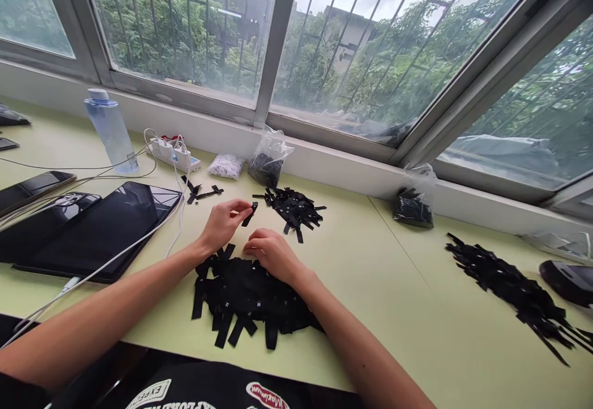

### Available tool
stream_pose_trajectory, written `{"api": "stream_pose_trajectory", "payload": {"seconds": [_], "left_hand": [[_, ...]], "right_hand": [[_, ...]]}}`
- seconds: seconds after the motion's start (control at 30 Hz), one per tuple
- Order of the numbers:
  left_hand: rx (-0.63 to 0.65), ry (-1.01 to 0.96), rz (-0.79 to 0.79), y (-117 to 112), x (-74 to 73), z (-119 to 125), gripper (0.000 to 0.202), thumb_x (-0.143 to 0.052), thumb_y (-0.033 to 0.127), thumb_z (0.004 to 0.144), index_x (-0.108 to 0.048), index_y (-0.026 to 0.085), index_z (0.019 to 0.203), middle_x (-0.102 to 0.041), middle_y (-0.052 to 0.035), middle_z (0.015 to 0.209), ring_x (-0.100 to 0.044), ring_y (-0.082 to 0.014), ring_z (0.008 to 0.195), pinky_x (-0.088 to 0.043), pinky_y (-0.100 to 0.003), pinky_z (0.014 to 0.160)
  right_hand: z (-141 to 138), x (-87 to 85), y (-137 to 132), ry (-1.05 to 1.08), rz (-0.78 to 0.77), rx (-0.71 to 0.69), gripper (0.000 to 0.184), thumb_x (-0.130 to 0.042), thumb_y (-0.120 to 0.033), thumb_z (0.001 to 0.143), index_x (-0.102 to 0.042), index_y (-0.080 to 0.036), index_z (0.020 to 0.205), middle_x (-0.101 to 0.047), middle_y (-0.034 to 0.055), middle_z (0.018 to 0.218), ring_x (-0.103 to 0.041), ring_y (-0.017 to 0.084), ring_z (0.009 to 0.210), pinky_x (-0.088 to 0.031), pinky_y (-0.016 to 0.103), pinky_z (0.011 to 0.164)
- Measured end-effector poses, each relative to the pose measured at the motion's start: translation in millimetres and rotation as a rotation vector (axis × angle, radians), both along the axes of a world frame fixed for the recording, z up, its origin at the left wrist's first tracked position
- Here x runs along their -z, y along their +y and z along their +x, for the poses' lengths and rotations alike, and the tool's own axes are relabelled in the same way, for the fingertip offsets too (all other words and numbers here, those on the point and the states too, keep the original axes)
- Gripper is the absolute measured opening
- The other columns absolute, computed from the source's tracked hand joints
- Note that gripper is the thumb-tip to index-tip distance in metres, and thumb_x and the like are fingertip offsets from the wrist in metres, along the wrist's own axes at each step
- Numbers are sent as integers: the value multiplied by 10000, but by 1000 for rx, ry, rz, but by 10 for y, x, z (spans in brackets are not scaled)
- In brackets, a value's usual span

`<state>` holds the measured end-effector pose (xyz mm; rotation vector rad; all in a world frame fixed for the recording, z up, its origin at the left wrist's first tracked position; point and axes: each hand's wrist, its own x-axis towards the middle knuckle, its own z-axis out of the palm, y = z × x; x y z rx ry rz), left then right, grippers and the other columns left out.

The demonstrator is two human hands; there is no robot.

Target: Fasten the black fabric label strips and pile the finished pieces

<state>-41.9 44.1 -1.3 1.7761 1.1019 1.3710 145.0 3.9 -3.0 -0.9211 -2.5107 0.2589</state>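
My left hand (225, 222) is closed in a pinch on a black fabric label (250, 214), a short strip with a small white mark near its top, held up off the table. Close to its right, my right hand (271, 249) hovers over the far edge of a large heap of black labels (245, 298). Its fingers are bent and pressed together; what is between the tips, if anything, is hidden. Some labels in that heap show a small white "M". Beyond my hands lies a smaller pile of similar black strips (296, 208).
A few loose strips (194, 193) lie left of my hands. Behind stand a white packet (225, 166), a clear bag (267, 165), a power strip (173, 154) and a water bottle (111, 131). Tablets (106, 230) with cables lie left. Rightward are another bag (414, 202) and strip pile (504, 288).
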Motion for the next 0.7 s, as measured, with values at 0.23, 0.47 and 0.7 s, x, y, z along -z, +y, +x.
{"api": "stream_pose_trajectory", "payload": {"seconds": [0.23, 0.47, 0.7], "left_hand": [[73, -2, -16, -78, -17, 46, 270, -626, 405, 913, -739, 174, 994, -760, -60, 954, -698, -205, 870, -588, -325, 791], [104, 17, -6, -123, -4, 58, 269, -600, 364, 928, -758, 188, 1055, -769, -60, 997, -702, -198, 872, -582, -306, 765], [104, 23, -18, -124, -15, 59, 295, -607, 366, 919, -756, 168, 1078, -774, -62, 926, -702, -192, 818, -587, -300, 731]], "right_hand": [[127, 8, -4, 39, -47, 42, 260, -552, -61, 941, -754, -222, 970, -707, 63, 973, -660, 190, 916, -512, 297, 842], [236, 20, -53, 132, -96, 94, 255, -544, -97, 969, -716, -231, 1101, -700, 68, 1035, -661, 192, 939, -512, 309, 858], [238, 64, 4, 98, -108, 80, 173, -610, -96, 933, -733, -218, 936, -680, 56, 1000, -653, 183, 924, -509, 301, 865]]}}
